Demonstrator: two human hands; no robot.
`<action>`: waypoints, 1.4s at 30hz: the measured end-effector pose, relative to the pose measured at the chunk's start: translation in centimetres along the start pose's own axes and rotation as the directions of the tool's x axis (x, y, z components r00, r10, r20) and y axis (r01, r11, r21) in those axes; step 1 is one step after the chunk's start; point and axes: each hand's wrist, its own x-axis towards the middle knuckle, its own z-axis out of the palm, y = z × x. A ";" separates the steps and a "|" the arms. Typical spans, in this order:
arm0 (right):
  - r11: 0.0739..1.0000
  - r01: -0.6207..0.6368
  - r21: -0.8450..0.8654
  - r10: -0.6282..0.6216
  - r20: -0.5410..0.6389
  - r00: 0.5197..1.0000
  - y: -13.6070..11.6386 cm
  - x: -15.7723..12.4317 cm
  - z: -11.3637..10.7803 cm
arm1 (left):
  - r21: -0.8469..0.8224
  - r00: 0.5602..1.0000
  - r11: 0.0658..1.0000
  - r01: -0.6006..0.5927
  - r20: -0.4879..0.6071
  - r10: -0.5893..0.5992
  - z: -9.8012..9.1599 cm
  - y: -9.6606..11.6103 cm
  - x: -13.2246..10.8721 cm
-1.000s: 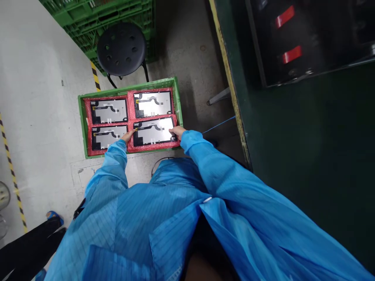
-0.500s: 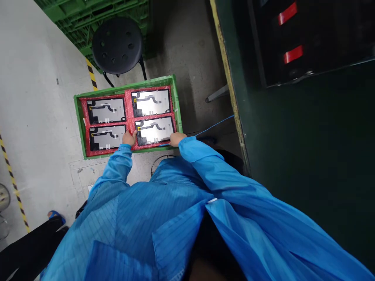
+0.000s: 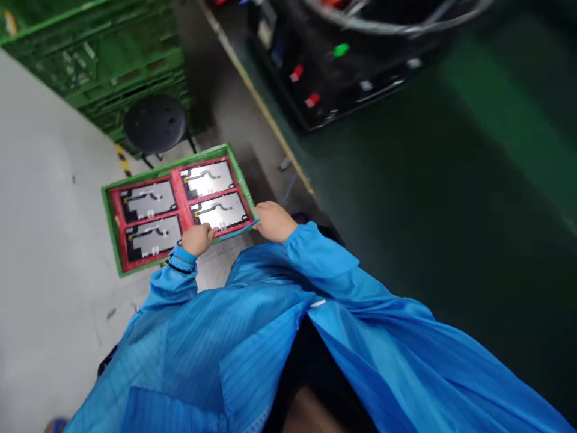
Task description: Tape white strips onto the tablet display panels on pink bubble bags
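Observation:
A green crate (image 3: 110, 235) on the floor holds a red tray (image 3: 177, 202) with several silver-and-black flat panels. My left hand (image 3: 197, 239) is closed on the near left corner of the near-right panel (image 3: 220, 213). My right hand (image 3: 273, 221) is curled over that panel's near right corner, by the crate's rim. The panel's near edge shows as a blue strip between the two hands and looks slightly raised. Both arms are in blue coat sleeves.
A black round stool (image 3: 154, 124) stands just behind the crate, with stacked green crates (image 3: 94, 57) beyond it. A black machine (image 3: 333, 66) with red and green lights stands at the upper right on a dark green surface (image 3: 451, 198) edged by a yellow line (image 3: 261, 108).
The view has swung right and tilted. Both hands have drawn toward me along the near-right panel to its near corners, and that edge has come up a little.

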 end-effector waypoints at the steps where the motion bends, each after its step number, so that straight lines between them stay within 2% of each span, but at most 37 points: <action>1: 0.999 0.035 0.035 -0.032 -0.071 0.997 0.3 -1.7 0.2 | 0.037 0.994 0.995 -0.097 -0.043 0.098 -0.5 1.8 -0.1; 2: 0.996 0.054 0.075 -0.045 -0.116 0.992 0.7 -3.6 0.4 | 0.066 0.973 0.975 -0.214 -0.071 0.218 -1.0 3.8 -0.3; 3: 0.992 0.051 0.119 -0.035 -0.133 0.991 1.2 -5.5 0.8 | 0.091 0.930 0.933 -0.347 -0.091 0.355 -1.3 5.7 -0.6; 4: 0.985 0.036 0.166 -0.014 -0.130 0.991 1.7 -7.5 1.1 | 0.114 0.859 0.864 -0.491 -0.103 0.501 -1.5 7.5 -0.8; 5: 0.976 0.012 0.217 0.015 -0.124 0.992 2.4 -9.5 1.6 | 0.135 0.757 0.763 -0.632 -0.106 0.645 -1.6 9.4 -0.9; 6: 0.963 -0.017 0.269 0.052 -0.125 0.991 3.1 -11.5 2.1 | 0.159 0.626 0.634 -0.757 -0.105 0.773 -1.7 11.2 -1.0; 7: 0.945 -0.051 0.324 0.102 -0.142 0.985 3.8 -13.6 2.7 | 0.187 0.475 0.485 -0.854 -0.099 0.875 -1.8 13.0 -1.1; 9: 0.883 -0.127 0.452 0.248 -0.220 0.943 5.0 -17.7 4.4 | 0.251 0.170 0.178 -0.951 -0.055 0.984 -2.0 17.0 -1.3; 10: 0.835 -0.162 0.526 0.343 -0.266 0.901 5.5 -19.7 5.5 | 0.281 0.040 0.040 -0.959 -0.006 0.999 -2.1 19.0 -1.6; 11: 0.774 -0.188 0.605 0.446 -0.310 0.840 5.8 -21.7 6.8 | 0.310 -0.061 -0.078 -0.947 0.061 0.996 -2.2 21.0 -2.2; 12: 0.702 -0.194 0.685 0.546 -0.343 0.764 5.9 -23.6 8.1 | 0.338 -0.132 -0.176 -0.925 0.148 0.980 -2.3 23.0 -3.1; 13: 0.624 -0.178 0.761 0.637 -0.363 0.680 5.8 -25.2 9.6 | 0.363 -0.174 -0.258 -0.895 0.248 0.953 -2.3 24.8 -4.2; 15: 0.479 -0.089 0.873 0.772 -0.371 0.517 5.3 -28.0 12.4 | 0.393 -0.194 -0.392 -0.832 0.455 0.869 -2.2 27.8 -6.8; 18: 0.351 0.051 0.935 0.886 -0.349 0.305 4.1 -30.8 16.1 | 0.407 -0.162 -0.532 -0.742 0.662 0.731 -1.7 31.4 -10.5; 20: 0.308 0.079 0.948 0.926 -0.318 0.203 3.5 -31.9 17.7 | 0.426 -0.132 -0.586 -0.689 0.722 0.679 -1.0 33.7 -12.0; 22: 0.271 0.082 0.959 0.949 -0.281 0.144 3.0 -32.7 18.8 | 0.460 -0.093 -0.604 -0.651 0.741 0.665 0.0 36.1 -12.9; 24: 0.253 0.095 0.963 0.958 -0.263 0.111 2.9 -33.4 19.6 | 0.505 -0.055 -0.583 -0.636 0.724 0.687 1.4 38.7 -13.4; 26: 0.258 0.117 0.959 0.960 -0.268 0.077 2.9 -34.2 20.2 | 0.551 -0.015 -0.528 -0.646 0.683 0.731 3.2 41.4 -13.5; 28: 0.269 0.150 0.951 0.961 -0.276 0.023 3.0 -35.4 20.8 | 0.578 0.012 -0.459 -0.675 0.631 0.776 5.0 43.8 -13.3; 30: 0.269 0.196 0.943 0.963 -0.257 -0.085 3.3 -36.9 21.4 | 0.595 0.017 -0.384 -0.706 0.556 0.831 6.7 45.5 -12.7; 33: 0.276 0.308 0.910 0.926 -0.166 -0.339 4.1 -39.7 22.1 | 0.599 -0.026 -0.283 -0.749 0.400 0.916 8.4 46.8 -11.1; 35: 0.302 0.375 0.876 0.858 -0.078 -0.508 4.7 -41.5 22.4 | 0.558 -0.067 -0.257 -0.789 0.337 0.939 8.8 47.1 -10.1; 37: 0.332 0.409 0.850 0.776 0.001 -0.631 5.4 -42.7 22.7 | 0.488 -0.099 -0.260 -0.833 0.331 0.939 8.7 47.1 -9.4; 39: 0.353 0.424 0.834 0.715 0.052 -0.697 6.0 -43.4 22.8 | 0.425 -0.109 -0.252 -0.869 0.333 0.937 8.5 47.1 -9.1; 42: 0.355 0.450 0.820 0.697 0.089 -0.712 6.9 -43.5 22.9 | 0.368 -0.095 -0.216 -0.904 0.321 0.942 8.3 47.1 -9.1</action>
